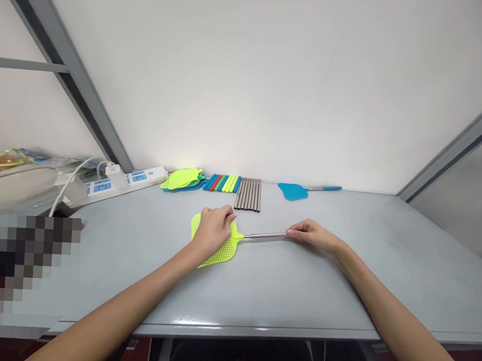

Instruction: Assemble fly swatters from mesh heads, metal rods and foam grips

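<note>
A yellow-green fly swatter [225,252] with a perforated head lies across the table in front of me. My left hand [215,227] is over its head with the fingers curled in, covering the upper part; the fingertips are partly hidden. From the head a thin metal rod [266,235] runs to the right. My right hand [313,235] pinches the rod's far end between thumb and fingers. No coloured grip shows on this rod. Behind it are several metal tubes [248,194] laid side by side.
Left of the tubes lie coloured grips [223,183] in a row and a pile of swatter heads [182,178]. A blue fly swatter [294,191] with a blue grip lies at the back right. A white power strip [144,176] with plugs and cables is at the left, near plastic bags [27,161].
</note>
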A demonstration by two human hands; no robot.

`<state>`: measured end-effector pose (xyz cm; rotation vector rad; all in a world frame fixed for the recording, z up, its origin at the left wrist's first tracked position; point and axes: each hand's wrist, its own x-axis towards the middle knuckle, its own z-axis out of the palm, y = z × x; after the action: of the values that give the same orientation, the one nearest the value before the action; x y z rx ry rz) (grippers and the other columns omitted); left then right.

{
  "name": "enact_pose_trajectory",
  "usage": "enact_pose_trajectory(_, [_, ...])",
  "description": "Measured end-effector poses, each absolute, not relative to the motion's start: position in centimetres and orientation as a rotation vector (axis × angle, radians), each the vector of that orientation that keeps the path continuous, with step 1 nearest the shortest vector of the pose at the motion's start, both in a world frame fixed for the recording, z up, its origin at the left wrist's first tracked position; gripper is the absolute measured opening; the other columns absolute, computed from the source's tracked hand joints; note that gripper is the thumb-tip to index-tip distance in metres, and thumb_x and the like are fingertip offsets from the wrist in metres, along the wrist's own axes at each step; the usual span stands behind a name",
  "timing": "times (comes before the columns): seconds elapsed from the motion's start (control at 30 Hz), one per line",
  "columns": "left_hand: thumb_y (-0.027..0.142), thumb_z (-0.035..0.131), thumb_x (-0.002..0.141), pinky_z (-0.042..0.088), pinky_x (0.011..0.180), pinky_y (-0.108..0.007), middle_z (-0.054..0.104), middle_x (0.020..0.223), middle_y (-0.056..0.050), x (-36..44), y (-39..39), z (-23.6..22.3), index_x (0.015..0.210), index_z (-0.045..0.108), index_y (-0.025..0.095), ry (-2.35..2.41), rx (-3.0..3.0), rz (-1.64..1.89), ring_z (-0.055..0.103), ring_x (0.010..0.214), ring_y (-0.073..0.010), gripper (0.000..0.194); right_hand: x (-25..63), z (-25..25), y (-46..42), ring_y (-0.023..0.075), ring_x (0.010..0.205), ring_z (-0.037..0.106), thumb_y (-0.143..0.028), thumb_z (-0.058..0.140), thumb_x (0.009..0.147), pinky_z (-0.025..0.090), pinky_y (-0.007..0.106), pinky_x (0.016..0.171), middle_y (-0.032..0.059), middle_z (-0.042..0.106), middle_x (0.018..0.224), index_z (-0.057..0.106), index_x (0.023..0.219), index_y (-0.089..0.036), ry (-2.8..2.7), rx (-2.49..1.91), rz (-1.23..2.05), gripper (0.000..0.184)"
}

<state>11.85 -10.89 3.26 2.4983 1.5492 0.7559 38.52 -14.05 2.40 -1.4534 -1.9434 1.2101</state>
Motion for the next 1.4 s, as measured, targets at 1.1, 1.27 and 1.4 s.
enact_pose_trajectory(1.1, [0.029,0.027,0.084,0.032,0.069,-0.029,0.051,0.057,0.003,11.8,-10.6,4.0,0.068,0.043,0.02,1.391,2.554,0.779,0.047,0.054,-0.0134,0.024,38.8,2.8,-13.8,0.0114,0.055,0.038,-0.048,0.049,0.071,0.031,0.024,0.05,0.0009,0.042,0.06,0.06,0.079,-0.014,-1.872,-1.437,1.212,0.036])
enact_pose_trajectory(1.27, [0.031,0.027,0.084,0.032,0.071,-0.029,0.054,0.062,0.002,11.9,-10.6,4.1,0.072,0.045,0.02,1.359,2.561,0.793,0.05,0.06,-0.0136,0.025,39.0,2.7,-13.7,0.01,0.052,0.031,-0.047,0.048,0.072,0.027,0.024,0.048,-0.002,0.034,0.053,0.062,0.078,-0.015,-1.809,-1.427,1.1,0.035])
enact_pose_trajectory(1.4, [0.032,0.033,0.081,0.029,0.084,-0.034,0.057,0.09,-0.003,11.7,-10.2,3.9,0.087,0.048,0.02,1.446,2.54,1.018,0.05,0.09,-0.0179,0.02,39.3,2.6,-13.6,0.01,0.051,0.029,-0.048,0.048,0.072,0.027,0.024,0.048,-0.003,0.029,0.051,0.062,0.079,-0.015,-1.706,-1.418,1.051,0.036])
